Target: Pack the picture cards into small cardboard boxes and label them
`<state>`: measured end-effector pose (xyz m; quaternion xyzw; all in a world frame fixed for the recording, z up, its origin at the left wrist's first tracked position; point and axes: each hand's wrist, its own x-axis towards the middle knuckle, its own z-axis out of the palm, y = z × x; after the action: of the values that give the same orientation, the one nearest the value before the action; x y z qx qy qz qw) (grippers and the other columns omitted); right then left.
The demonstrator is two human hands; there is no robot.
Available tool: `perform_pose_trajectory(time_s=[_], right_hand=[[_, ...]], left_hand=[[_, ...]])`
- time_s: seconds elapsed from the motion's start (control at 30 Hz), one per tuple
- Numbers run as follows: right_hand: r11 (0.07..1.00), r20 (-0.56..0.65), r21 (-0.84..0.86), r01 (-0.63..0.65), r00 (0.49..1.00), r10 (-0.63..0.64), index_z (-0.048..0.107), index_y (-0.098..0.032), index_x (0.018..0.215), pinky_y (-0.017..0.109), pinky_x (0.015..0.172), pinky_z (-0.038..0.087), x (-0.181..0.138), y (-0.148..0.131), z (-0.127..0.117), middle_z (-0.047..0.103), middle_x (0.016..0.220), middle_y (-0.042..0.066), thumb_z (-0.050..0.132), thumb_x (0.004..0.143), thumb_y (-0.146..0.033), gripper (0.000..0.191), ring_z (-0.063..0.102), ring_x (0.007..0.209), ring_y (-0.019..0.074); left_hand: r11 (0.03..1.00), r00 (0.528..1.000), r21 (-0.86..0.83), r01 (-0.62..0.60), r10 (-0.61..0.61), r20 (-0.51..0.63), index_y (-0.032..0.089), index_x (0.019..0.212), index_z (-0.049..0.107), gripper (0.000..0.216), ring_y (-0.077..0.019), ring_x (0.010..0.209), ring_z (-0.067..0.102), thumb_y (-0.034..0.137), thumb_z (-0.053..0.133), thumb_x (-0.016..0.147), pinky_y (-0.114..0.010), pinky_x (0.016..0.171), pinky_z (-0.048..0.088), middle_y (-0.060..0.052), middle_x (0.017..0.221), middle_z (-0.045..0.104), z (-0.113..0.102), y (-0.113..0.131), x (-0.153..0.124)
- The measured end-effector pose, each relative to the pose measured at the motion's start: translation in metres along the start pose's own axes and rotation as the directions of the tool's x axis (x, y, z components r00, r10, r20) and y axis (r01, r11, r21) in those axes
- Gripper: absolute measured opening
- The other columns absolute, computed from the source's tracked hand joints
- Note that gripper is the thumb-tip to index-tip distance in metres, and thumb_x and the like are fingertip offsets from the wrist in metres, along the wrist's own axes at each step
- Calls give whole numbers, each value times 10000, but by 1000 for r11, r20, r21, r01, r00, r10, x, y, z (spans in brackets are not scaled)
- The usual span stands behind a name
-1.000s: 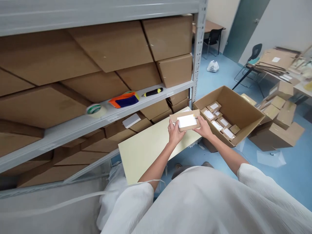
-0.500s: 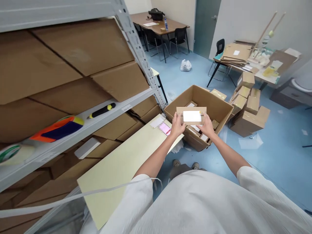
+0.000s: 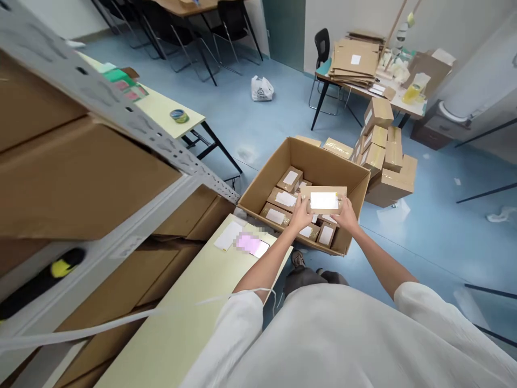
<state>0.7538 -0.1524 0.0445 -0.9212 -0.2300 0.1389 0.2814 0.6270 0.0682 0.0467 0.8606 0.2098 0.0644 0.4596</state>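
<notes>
Between my two hands is a small brown cardboard box (image 3: 306, 191) with a white label on its upper face. My left hand (image 3: 301, 214) grips its left end, and my right hand (image 3: 346, 214) grips its right end. The held box is above a large open carton (image 3: 258, 186) on the floor. Inside the carton lie several smaller labelled boxes (image 3: 283, 198), some hidden behind my hands and the held box.
A pale table (image 3: 177, 302) at my left bears a phone (image 3: 258, 248) and white paper (image 3: 229, 235). Shelving with cartons (image 3: 100, 172) rises beyond it. Stacked boxes (image 3: 391, 180) stand behind the large carton. A white bag (image 3: 262, 88) lies on the floor.
My view has swung left to right and come nearer the large carton, so more of its contents show. Both hands still hold the small box above it.
</notes>
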Motion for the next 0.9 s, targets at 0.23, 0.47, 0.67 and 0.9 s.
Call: perform_pose_trajectory(time_s=[0.23, 0.47, 0.67, 0.9], right_hand=[[981, 38, -60, -183, 982, 185, 176, -306, 1741, 545, 1129, 555, 31, 10, 20, 304, 1714, 183, 838, 800, -465, 1162, 561, 1441, 412], [964, 63, -101, -246, 965, 253, 251, -330, 1700, 531, 1017, 598, 82, 24, 45, 324, 1686, 184, 827, 810, -490, 1073, 649, 1311, 404], [962, 84, -209, -178, 976, 199, 268, -311, 1678, 558, 1081, 523, 148, 52, 74, 315, 1718, 174, 778, 854, -467, 981, 514, 1411, 415], [859, 260, -502, 95, 964, 46, 300, -254, 1679, 601, 1116, 387, 247, 71, 125, 258, 1765, 209, 699, 883, -262, 891, 419, 1346, 426]], left_hand=[[992, 983, 58, 111, -118, 139, 296, 1550, 584, 757, -443, 1650, 295, 172, 764, 825, -640, 1325, 286, -102, 1824, 268, 12, -27, 60], [989, 970, 21, 145, -146, 196, 274, 1558, 577, 793, -426, 1657, 294, 146, 770, 799, -582, 1330, 317, -112, 1829, 248, 34, -62, 120], [969, 963, -74, 234, -221, 156, 285, 1519, 603, 790, -400, 1598, 417, 134, 799, 769, -533, 1314, 378, -112, 1783, 328, 68, -104, 169], [880, 899, -185, 438, -429, 87, 222, 1433, 625, 720, -372, 1553, 467, 93, 816, 750, -502, 1320, 367, -165, 1663, 446, 122, -166, 187]])
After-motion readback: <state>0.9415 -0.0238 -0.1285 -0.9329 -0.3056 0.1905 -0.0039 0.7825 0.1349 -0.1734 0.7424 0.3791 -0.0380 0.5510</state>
